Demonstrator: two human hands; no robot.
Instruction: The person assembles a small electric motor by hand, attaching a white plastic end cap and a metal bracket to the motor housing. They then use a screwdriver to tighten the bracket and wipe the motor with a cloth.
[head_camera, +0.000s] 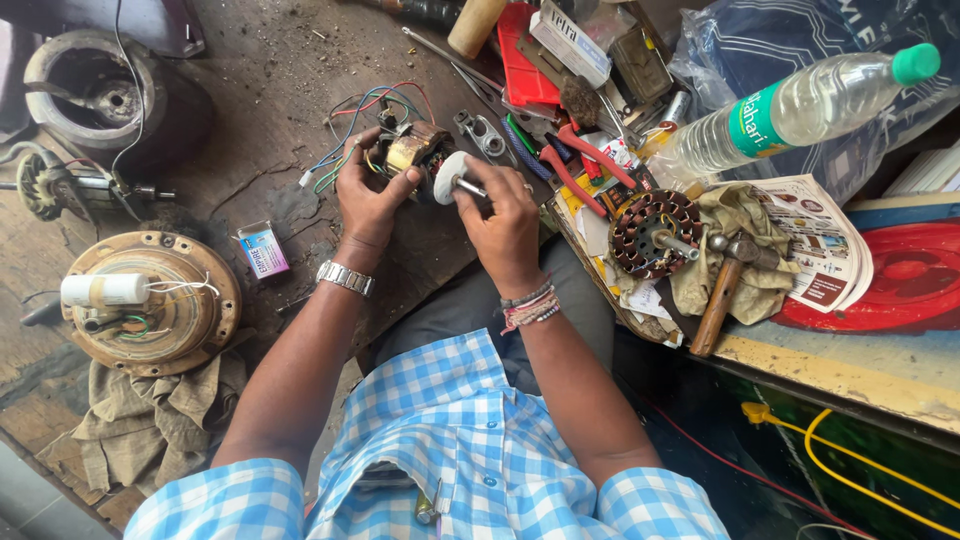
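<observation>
Fingers (372, 168) of left hand (368, 200) gripping motor (415, 150), right hand (505, 225) pinching its shaft (470, 186) — pointing lower right

Motor (415, 150) underside hidden by left hand (368, 195); red disc (905, 275) cut off.

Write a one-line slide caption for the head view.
Left hand grips a small wired motor while right hand holds its white end piece on a cluttered workbench.

I see a plastic water bottle (800, 105), a hammer (728, 285), red pliers (580, 160) and a round fan housing (150, 300) on the table (260, 70).
</observation>
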